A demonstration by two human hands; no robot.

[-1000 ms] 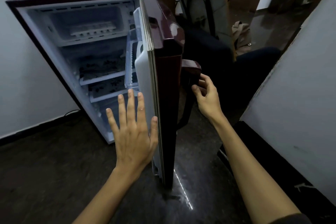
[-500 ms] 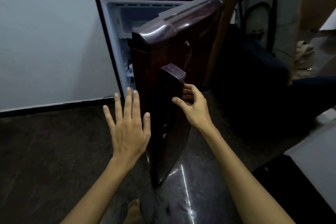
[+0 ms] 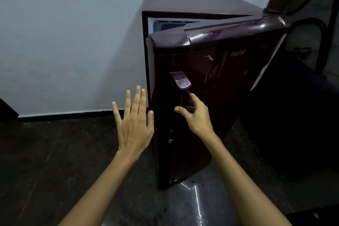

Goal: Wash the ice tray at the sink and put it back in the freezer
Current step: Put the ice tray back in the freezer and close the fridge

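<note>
While the small maroon fridge (image 3: pixel 192 3) stands against a pale, matte wall (image 3: pixel 69 42), its glossy door (image 3: pixel 220 82) hangs partly ajar, leaving only a narrow slice of the white interior visible at the top left. The ice tray cannot be seen in this head view; the freezer compartment behind the door is mostly hidden.

The door is smooth, rounded along its top edge and reflective, with scuffed pale marks and a faint brand name on its front. A curved, wedge-shaped handle (image 3: pixel 180 80) of the same dark plastic juts from the door's free edge. The right hand (image 3: pixel 197 113) is at this handle from below, its fingers (image 3: pixel 191 98) curled toward the grip and the thumb held out to the left; whether they actually clasp it I cannot tell. The left hand (image 3: pixel 134 121) is raised flat just beside the door's edge, all 5 fingers straight and slightly spread, apparently not touching it.

Below, the floor (image 3: pixel 55 161) is dark polished stone, speckled, with a bright streak of reflected light near the door's foot. A black skirting strip (image 3: pixel 73 114) runs along the wall's base.
</note>
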